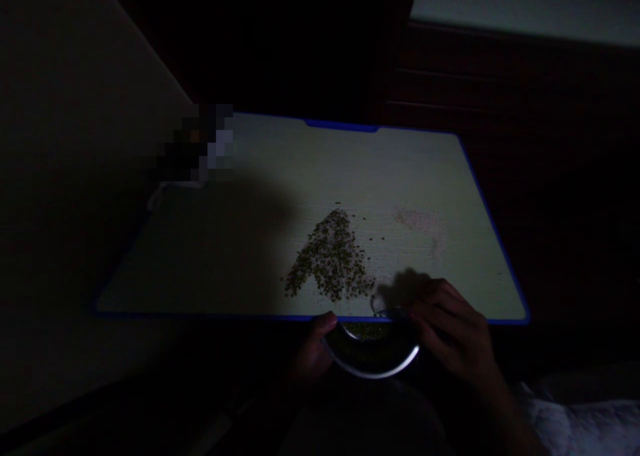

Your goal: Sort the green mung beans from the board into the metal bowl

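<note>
In the dim light, my left hand [316, 349] grips the left rim of a round metal bowl [379, 369], its thumb at the bowl's edge. The bowl sits just under the near edge of a pale, blue-rimmed tabletop [380, 163], and small greenish grains show inside it. My right hand [450, 326] is closed at the table edge by the bowl's right side. A thin, shiny piece [393, 314] shows at its fingertips, too dark to name. Small green grains [333, 256], like mung beans, lie spread in a loose patch on the tabletop, beyond the bowl.
A faint pinkish dusty patch [420, 223] marks the tabletop's right side. At the far left corner there is a blurred-out object [195, 146], with a pale strap or cord [157, 195] below it. Patterned cloth [580, 426] lies at bottom right. Dark furniture [500, 83] stands behind.
</note>
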Motion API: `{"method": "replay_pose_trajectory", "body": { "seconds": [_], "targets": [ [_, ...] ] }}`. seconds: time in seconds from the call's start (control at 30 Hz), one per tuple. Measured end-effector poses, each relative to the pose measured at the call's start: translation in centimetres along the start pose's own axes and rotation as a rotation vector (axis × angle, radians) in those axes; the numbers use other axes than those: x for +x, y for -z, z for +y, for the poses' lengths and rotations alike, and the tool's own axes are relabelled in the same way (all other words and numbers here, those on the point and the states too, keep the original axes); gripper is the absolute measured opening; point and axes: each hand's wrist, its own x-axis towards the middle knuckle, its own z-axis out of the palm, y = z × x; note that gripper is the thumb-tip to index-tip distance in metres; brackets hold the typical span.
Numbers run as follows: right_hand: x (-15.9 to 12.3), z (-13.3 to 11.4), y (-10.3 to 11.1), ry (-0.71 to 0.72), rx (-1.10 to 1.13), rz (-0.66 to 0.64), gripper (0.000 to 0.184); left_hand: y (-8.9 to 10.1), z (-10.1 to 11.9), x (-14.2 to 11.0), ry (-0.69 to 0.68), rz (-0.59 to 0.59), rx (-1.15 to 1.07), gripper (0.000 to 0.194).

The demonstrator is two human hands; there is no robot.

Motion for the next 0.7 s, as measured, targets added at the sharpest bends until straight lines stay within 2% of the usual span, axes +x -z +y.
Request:
{"method": "replay_pose_trajectory", "body": {
  "seconds": [0.17,0.4,0.53,0.7],
  "targets": [
    [-0.1,0.0,-0.2,0.038,0.028,-0.011,0.028,0.2,0.0,0.2,0.025,0.007,0.024,0.022],
    [0.0,-0.5,-0.9,0.023,0.021,-0.009,0.03,0.2,0.0,0.0,0.018,0.028,0.004,0.034],
    [0.0,-0.5,-1.1,-0.086,-0.054,0.058,0.026,0.2,-0.1,0.0,0.003,0.037,-0.01,0.05],
    [-0.1,0.2,0.3,-0.22,-0.193,0.176,0.023,0.1,-0.1,-0.1,-0.041,0.049,-0.02,0.058]
  ]
}}
